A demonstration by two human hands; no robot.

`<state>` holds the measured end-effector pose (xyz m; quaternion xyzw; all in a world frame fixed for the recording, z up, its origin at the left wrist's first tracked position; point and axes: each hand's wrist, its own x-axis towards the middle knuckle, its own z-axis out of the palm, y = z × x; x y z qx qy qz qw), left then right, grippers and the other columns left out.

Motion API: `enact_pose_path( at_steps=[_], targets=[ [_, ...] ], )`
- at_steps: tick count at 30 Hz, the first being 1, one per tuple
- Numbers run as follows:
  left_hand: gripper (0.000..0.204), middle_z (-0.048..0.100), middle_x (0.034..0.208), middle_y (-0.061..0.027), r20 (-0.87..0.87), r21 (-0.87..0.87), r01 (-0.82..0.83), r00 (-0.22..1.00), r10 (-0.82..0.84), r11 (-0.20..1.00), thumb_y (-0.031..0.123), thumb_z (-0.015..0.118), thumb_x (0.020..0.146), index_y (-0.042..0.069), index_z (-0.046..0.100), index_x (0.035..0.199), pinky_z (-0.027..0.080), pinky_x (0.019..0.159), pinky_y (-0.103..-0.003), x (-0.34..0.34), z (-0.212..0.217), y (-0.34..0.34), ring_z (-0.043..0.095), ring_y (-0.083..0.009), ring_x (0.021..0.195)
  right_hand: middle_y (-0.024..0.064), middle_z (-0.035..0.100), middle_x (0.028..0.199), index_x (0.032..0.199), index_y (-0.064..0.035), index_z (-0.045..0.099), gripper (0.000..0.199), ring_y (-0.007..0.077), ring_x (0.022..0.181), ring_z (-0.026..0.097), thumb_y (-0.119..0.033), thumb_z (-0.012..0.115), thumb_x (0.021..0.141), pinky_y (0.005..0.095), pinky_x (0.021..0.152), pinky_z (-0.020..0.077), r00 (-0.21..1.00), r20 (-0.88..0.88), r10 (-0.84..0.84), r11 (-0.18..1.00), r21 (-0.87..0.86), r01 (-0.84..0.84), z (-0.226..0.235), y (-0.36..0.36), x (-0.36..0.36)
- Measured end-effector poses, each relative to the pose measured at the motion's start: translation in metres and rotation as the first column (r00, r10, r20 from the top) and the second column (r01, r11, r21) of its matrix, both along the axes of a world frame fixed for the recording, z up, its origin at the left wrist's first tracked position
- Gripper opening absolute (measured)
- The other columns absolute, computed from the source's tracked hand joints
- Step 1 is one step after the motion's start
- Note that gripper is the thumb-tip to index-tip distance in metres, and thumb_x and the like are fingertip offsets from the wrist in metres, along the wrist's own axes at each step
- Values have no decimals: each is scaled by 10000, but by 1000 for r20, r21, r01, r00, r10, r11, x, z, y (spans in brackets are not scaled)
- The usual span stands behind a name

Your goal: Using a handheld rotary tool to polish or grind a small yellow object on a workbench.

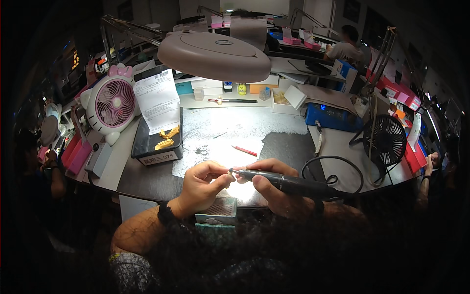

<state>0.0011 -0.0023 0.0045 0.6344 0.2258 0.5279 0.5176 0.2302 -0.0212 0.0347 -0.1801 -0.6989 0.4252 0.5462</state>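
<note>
My right hand (274,196) is wrapped round a black rotary handpiece (298,186), whose metal tip points left. The tip meets a tiny dark-and-pale piece (230,171) that my left hand (198,188) pinches between thumb and fingers; it is too small to name. Both hands are close together over the lit front edge of the desk. Behind them lies a red pencil-like stick (244,151). To the left, a black tray (156,153) holds yellow dental models (165,143) and a printed paper slip (157,100) standing up.
A round lamp (214,55) hangs over the desk. At left stands a pink-and-white fan (115,103); at right are a black fan (385,142) and a blue control box (329,116). The handpiece's black cord (338,158) loops at right. A small drawer (217,208) sits below my hands.
</note>
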Motion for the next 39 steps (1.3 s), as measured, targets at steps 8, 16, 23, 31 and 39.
enact_pose_path(
  at_steps=[8,16,23,31,39],
  targets=[
    [146,732,1017,-98,-21,-14,-24,1000,24,1000,39,714,974,-29,658,1091,575,806,-269,-1,-1,0,689,-121,894,163,745,1078,1169,70,617,220,176,1015,720,-94,611,1023,293,878,583,997,-74,32,999,-25,-34,-5,1,-2],
    [132,734,1012,-96,-33,-12,-25,999,25,1000,47,709,980,-22,657,1079,575,803,-271,-1,-1,0,690,-120,892,183,733,1123,1179,87,621,222,190,1033,718,-61,600,1014,315,931,585,996,-66,58,997,-40,-60,-2,0,-2],
    [133,733,1007,-93,-26,-8,-20,999,19,1000,45,711,978,-21,655,1079,576,794,-265,-1,0,0,692,-117,883,175,735,1119,1191,76,619,233,184,1017,719,-79,612,1016,302,901,585,998,-57,39,999,-24,-41,-2,-1,-1],
    [127,734,1015,-103,-8,3,-14,1000,14,1000,41,704,981,-18,638,1072,577,792,-266,-1,-2,1,694,-120,889,149,737,1106,1223,52,608,263,145,998,707,-111,638,1019,262,837,569,1000,-8,-1,998,-68,1,-2,-6,-1],
    [124,744,1027,-120,-2,11,-3,1000,3,1000,47,693,990,-15,627,1074,576,803,-270,0,-2,2,698,-125,900,147,736,1111,1224,50,623,266,145,1003,708,-113,642,1015,260,850,571,999,-32,8,997,-72,-10,-6,-5,-4]
  ],
)
